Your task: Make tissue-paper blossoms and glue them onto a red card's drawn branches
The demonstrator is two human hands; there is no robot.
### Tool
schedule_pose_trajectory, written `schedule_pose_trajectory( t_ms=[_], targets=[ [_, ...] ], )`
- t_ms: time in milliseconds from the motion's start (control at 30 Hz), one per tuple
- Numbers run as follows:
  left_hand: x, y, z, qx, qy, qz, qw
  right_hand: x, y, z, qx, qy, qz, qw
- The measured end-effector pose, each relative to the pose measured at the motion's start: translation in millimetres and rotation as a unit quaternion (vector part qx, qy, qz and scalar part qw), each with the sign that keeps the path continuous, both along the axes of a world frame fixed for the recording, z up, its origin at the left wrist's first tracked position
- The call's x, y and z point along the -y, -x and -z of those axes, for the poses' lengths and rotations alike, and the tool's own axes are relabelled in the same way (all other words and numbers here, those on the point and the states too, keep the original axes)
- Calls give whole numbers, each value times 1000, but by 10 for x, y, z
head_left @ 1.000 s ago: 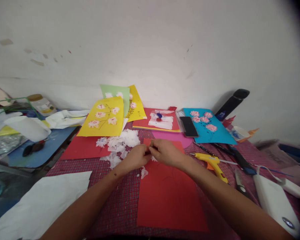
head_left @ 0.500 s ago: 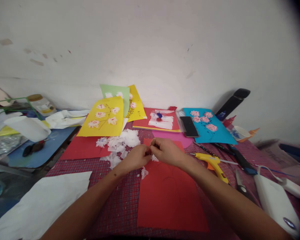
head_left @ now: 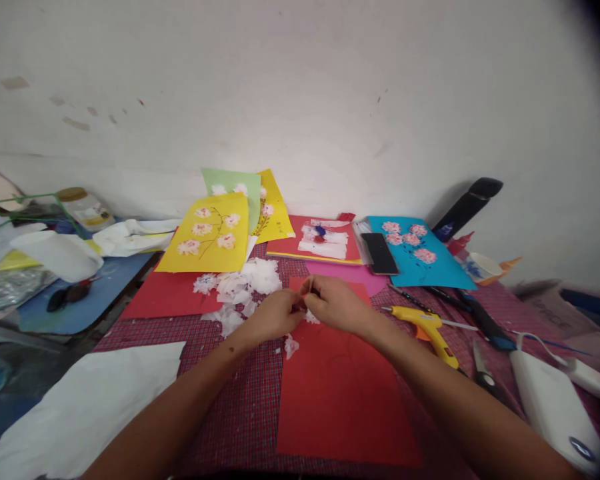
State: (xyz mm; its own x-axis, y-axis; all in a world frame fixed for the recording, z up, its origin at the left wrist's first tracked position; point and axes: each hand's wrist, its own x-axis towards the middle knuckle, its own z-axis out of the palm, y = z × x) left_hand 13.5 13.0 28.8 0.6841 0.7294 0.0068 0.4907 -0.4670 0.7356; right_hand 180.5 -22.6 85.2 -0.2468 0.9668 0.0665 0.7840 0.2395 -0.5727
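Observation:
My left hand (head_left: 280, 313) and my right hand (head_left: 330, 301) meet over the top of a red sheet of paper (head_left: 347, 400). The fingers of both are pinched together, and whatever lies between the fingertips is hidden. Just below them a white tissue flower (head_left: 311, 318) shows on the red sheet, partly covered by my fingers. A second small tissue piece (head_left: 291, 345) lies at the sheet's left edge. Left of my hands is a pile of torn white tissue (head_left: 247, 283). Faint pencil-like lines run on the red sheet.
On the right lie a yellow glue gun (head_left: 433, 328), scissors (head_left: 485, 377), a black phone (head_left: 379, 253) and a white power strip (head_left: 555, 403). Yellow (head_left: 207, 257) and blue (head_left: 405, 263) flower cards stand behind. White tissue (head_left: 95, 407) covers the front left.
My hands keep almost the same pinched pose over the red sheet. The whole view has shifted very slightly.

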Motion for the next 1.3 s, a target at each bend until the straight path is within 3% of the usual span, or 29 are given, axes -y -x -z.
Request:
schedule_pose_trajectory(
  t_ms=[267, 533, 767, 933, 1067, 1167, 1300],
  targets=[
    [15, 14, 29, -12, -25, -8, 1000, 2, -2, -75, -32, 30, -40, 998],
    [26, -1, 41, -65, -105, -9, 992, -1, -21, -87, -68, 26, -47, 996],
    [32, 31, 32, -39, -99, -8, 994, 97, -105, -279, -100, -7, 5, 995],
    [3, 79, 48, 14, -81, -7, 997, 554, -375, -361, -168, -56, 77, 981],
    [-5, 105, 33, 45, -134, -23, 990, 1116, -493, -95, -162, -84, 113, 977],
    [28, 109, 0, 41, -175, 17, 983, 1443, -494, 252, -124, -109, 107, 980],
    [91, 104, -46, 2, -227, 84, 970, 1613, -515, 641, -117, -171, 104, 973]
  ],
)
